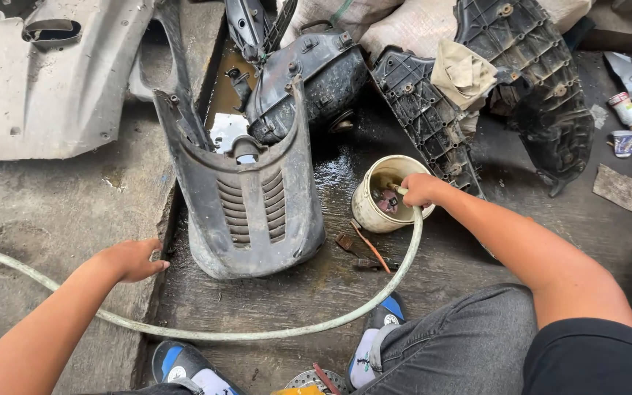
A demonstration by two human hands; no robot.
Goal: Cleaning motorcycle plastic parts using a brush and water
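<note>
- The right hand (422, 189) grips the end of a pale hose (257, 334), holding it into a cream bucket (382, 192) on the wet floor (316, 285).
- The left hand (134, 259), loosely open, rests on the concrete slab (67, 212) beside a grey scooter panel (250, 205).
- Small parts lie in the bucket; how full it is cannot be told.
- Two small cans (625, 124), one red-and-white, one blue-labelled, stand far right.

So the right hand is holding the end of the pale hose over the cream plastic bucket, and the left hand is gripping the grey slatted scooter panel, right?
Not quite. The head view shows the left hand resting on the concrete floor beside the grey slatted scooter panel, not gripping it. The rest holds: the right hand holds the end of the pale hose over the cream plastic bucket.
</note>
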